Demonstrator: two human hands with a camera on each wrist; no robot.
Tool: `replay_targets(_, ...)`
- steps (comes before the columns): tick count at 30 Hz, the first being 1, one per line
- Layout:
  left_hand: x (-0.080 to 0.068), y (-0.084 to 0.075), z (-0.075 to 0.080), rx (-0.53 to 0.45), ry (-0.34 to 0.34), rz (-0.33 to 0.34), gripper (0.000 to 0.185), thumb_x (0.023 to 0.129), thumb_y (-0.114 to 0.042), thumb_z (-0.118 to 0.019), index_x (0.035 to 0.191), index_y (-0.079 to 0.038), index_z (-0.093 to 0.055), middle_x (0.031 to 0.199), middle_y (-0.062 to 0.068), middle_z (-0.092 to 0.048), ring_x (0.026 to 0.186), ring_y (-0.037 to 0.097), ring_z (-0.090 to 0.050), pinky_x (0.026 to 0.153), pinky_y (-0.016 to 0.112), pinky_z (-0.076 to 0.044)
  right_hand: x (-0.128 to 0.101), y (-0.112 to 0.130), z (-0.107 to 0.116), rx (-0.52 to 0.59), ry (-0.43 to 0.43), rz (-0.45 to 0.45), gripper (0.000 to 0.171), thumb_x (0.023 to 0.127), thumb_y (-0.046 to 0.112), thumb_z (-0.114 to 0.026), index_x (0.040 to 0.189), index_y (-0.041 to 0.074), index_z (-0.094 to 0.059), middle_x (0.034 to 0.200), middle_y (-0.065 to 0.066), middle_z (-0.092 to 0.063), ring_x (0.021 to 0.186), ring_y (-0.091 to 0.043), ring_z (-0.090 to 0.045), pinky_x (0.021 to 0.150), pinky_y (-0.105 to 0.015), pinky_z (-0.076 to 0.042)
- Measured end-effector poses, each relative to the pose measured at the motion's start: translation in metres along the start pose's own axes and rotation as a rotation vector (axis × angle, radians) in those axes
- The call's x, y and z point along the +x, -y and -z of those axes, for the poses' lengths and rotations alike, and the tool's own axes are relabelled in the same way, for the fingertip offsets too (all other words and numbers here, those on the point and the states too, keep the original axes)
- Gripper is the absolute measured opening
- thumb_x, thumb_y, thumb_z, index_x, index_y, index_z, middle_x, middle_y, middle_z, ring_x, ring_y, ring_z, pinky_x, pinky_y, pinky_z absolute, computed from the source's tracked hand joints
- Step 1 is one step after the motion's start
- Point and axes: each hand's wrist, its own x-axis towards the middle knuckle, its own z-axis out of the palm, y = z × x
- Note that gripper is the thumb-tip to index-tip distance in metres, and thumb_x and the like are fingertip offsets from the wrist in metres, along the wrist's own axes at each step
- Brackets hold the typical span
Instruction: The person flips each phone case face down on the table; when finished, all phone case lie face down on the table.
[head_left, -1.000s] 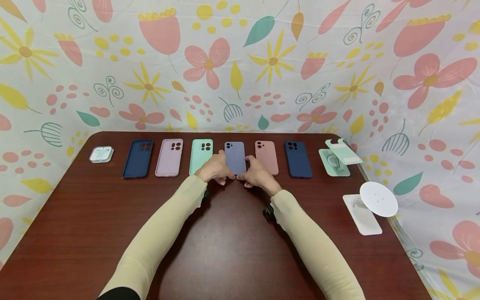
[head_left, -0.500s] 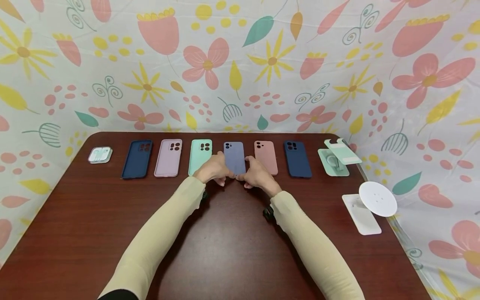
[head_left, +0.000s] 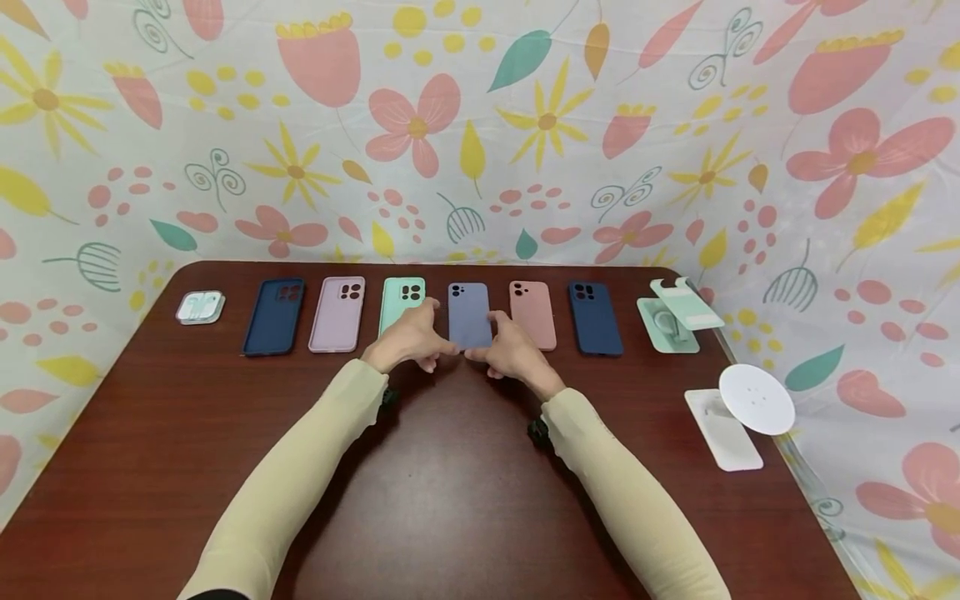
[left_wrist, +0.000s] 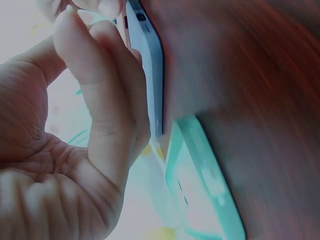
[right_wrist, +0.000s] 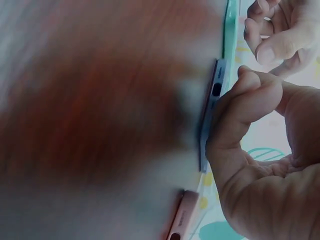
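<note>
A lavender-blue phone case [head_left: 469,315] lies in a row of cases on the dark wooden table [head_left: 450,483]. My left hand [head_left: 441,346] pinches its near left corner, and my right hand [head_left: 480,352] pinches the near right corner. The left wrist view shows the blue case's edge [left_wrist: 152,65] against my curled fingers [left_wrist: 105,100], with the mint case [left_wrist: 205,180] beside it. From the right wrist, the blue case [right_wrist: 210,115] sits by my bent fingers [right_wrist: 245,110], and the left hand [right_wrist: 275,35] is just beyond it.
Left of the blue case lie a mint case [head_left: 401,300], a lilac case [head_left: 338,314], a navy case [head_left: 274,317] and a small earbud box [head_left: 201,307]. To its right are a pink case [head_left: 533,314], a navy case [head_left: 595,317], a mint stand [head_left: 671,315] and a white stand [head_left: 742,412].
Both hands have slid slightly farther up the blue case's near end. My left forearm has swung a little to the left.
</note>
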Motion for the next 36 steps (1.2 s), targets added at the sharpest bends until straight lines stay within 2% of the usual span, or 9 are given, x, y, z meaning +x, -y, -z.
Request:
replay_targets(2, -0.005, 0.003, 0.005, 0.001, -0.007, 0.010, 0.102, 0.095, -0.019, -0.085, 0.171, -0.004, -0.020, 0.073, 0.009, -0.070, 0.050, 0.013, -0.067, 0.059, 0.030, -0.065, -0.002, 0.003, -0.003, -0.004, 0.001, 0.026, 0.093, 0.099, 0.032, -0.083, 0.171, 0.012, -0.029, 0.069, -0.005, -0.070, 0.056, -0.018, -0.067, 0.059, -0.031, -0.056)
replay_targets(3, -0.007, 0.005, 0.008, 0.000, -0.011, 0.016, 0.102, 0.094, -0.018, -0.086, 0.171, -0.004, -0.020, 0.074, 0.010, -0.071, 0.050, 0.013, -0.067, 0.060, 0.031, -0.065, -0.010, 0.013, -0.003, -0.004, 0.000, 0.027, 0.091, 0.099, 0.030, -0.083, 0.171, 0.012, -0.029, 0.070, -0.007, -0.071, 0.057, -0.020, -0.067, 0.059, -0.032, -0.057)
replay_targets(11, -0.023, 0.030, 0.030, 0.002, -0.056, 0.035, 0.106, 0.090, -0.018, -0.088, 0.172, -0.005, -0.021, 0.080, 0.014, -0.077, 0.052, 0.014, -0.070, 0.061, 0.033, -0.067, -0.011, 0.029, -0.016, -0.032, -0.015, 0.117, 0.091, 0.097, 0.036, -0.085, 0.169, 0.013, -0.035, 0.070, -0.007, -0.072, 0.056, -0.020, -0.069, 0.064, -0.031, -0.057)
replay_targets(18, -0.030, 0.052, 0.052, 0.014, -0.064, 0.037, 0.109, 0.089, -0.017, -0.088, 0.171, -0.001, -0.019, 0.076, 0.012, -0.073, 0.052, 0.013, -0.069, 0.060, 0.028, -0.064, -0.007, 0.042, -0.029, -0.011, 0.020, 0.139, 0.095, 0.095, 0.032, -0.087, 0.170, 0.012, -0.032, 0.073, -0.008, -0.073, 0.057, -0.019, -0.069, 0.059, -0.031, -0.058)
replay_targets(23, -0.030, 0.060, 0.067, 0.030, -0.051, 0.046, 0.110, 0.089, -0.014, -0.089, 0.171, 0.001, -0.017, 0.080, 0.012, -0.072, 0.053, 0.011, -0.069, 0.061, 0.026, -0.064, -0.001, 0.051, -0.037, -0.019, 0.031, 0.136, 0.095, 0.095, 0.032, -0.087, 0.170, 0.013, -0.032, 0.074, -0.008, -0.073, 0.058, -0.021, -0.069, 0.061, -0.031, -0.058)
replay_targets(29, -0.027, 0.063, 0.077, 0.089, -0.014, 0.074, 0.113, 0.088, -0.014, -0.091, 0.172, 0.000, -0.017, 0.096, 0.018, -0.073, 0.055, 0.010, -0.071, 0.064, 0.025, -0.065, 0.005, 0.061, -0.048, -0.044, 0.046, 0.128, 0.096, 0.095, 0.032, -0.088, 0.170, 0.010, -0.031, 0.070, -0.007, -0.074, 0.058, -0.020, -0.071, 0.061, -0.031, -0.059)
replay_targets(36, -0.022, 0.061, 0.075, 0.065, 0.002, 0.082, 0.115, 0.086, -0.009, -0.091, 0.173, -0.001, -0.016, 0.137, 0.030, -0.066, 0.057, 0.012, -0.072, 0.066, 0.027, -0.066, 0.013, 0.071, -0.063, -0.048, 0.056, 0.098, 0.098, 0.096, 0.028, -0.087, 0.170, 0.007, -0.026, 0.072, -0.010, -0.075, 0.054, -0.017, -0.069, 0.056, -0.029, -0.059)
